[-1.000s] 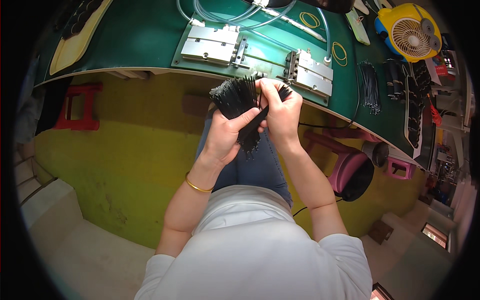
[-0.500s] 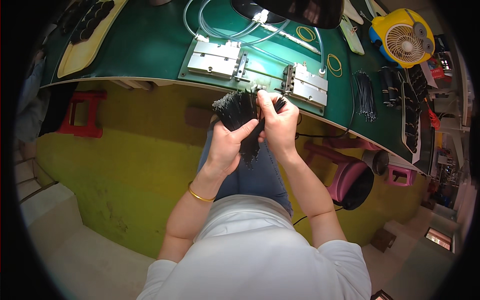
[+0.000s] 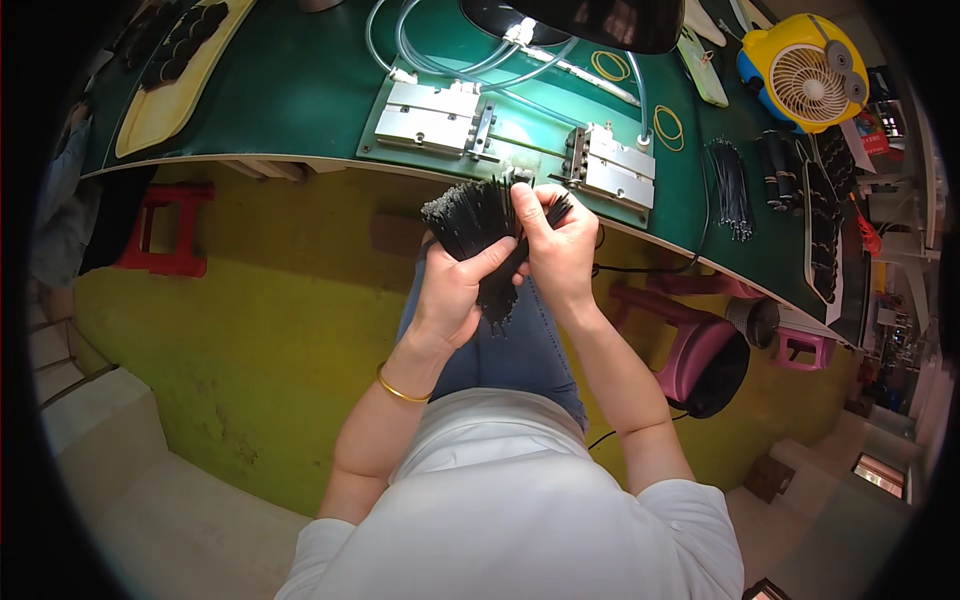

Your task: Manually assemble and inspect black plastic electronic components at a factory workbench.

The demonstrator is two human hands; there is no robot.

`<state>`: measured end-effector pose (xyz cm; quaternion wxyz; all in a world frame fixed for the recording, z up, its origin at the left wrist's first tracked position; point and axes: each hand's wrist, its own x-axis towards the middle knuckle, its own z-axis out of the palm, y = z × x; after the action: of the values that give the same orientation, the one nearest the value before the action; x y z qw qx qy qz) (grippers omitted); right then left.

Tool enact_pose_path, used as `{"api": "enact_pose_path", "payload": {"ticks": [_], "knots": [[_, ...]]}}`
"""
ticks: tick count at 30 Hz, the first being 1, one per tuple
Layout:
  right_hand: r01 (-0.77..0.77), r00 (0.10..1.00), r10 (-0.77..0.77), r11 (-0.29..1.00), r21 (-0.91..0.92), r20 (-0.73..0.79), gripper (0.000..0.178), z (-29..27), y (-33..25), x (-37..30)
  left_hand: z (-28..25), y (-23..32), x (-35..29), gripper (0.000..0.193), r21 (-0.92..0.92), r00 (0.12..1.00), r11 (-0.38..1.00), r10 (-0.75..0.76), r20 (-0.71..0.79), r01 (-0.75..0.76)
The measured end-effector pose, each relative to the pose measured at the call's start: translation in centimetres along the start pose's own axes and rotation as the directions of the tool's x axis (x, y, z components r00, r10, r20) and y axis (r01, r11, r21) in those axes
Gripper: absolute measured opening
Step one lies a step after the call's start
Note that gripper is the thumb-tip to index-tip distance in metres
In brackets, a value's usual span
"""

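A thick bundle of thin black wires (image 3: 468, 218) fans out above my lap, its upper ends showing small pale tips. My left hand (image 3: 452, 290) is closed round the middle of the bundle, thumb laid across it. My right hand (image 3: 560, 245) pinches a smaller part of the wires at the bundle's right side, between thumb and fingers; a few ends stick out past the fingers. Just beyond the hands, at the table's front edge, is a green plate (image 3: 520, 138) carrying two silver metal blocks, the left block (image 3: 425, 117) and the right block (image 3: 618, 172).
Clear hoses (image 3: 470, 72) loop behind the blocks under a black lamp (image 3: 610, 20). To the right on the green table lie loose black wires (image 3: 732, 190), black rolled bundles (image 3: 778, 172) and a yellow fan (image 3: 808, 78). A yellow tray (image 3: 160, 117) lies far left. Pink stools (image 3: 690, 350) stand below.
Both hands stay nearly in place, still gripping the wires. The bundle's fanned upper ends have shifted very slightly left, and the right fingers have moved a little.
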<state>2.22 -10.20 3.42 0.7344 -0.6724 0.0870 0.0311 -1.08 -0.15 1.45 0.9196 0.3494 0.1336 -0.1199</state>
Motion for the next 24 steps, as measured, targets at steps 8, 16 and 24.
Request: {"api": "enact_pose_path", "payload": {"ticks": [8,16,24], "knots": [[-0.015,1.0,0.014,0.999,0.04,0.024,0.021,-0.02,0.13,0.13,-0.21,-0.28,0.24,0.015,0.004,1.0,1.0,0.006,-0.016,-0.006],[-0.045,0.999,0.045,0.999,-0.008,-0.017,0.022,0.07,-0.01,0.45,-0.41,-0.37,0.62,0.015,-0.004,1.0,1.0,-0.007,-0.007,0.007],[-0.027,0.999,0.027,1.0,-0.007,-0.031,0.024,0.2,-0.06,0.58,-0.16,-0.31,0.73,0.016,-0.009,1.0,1.0,0.002,0.01,-0.002]]}}
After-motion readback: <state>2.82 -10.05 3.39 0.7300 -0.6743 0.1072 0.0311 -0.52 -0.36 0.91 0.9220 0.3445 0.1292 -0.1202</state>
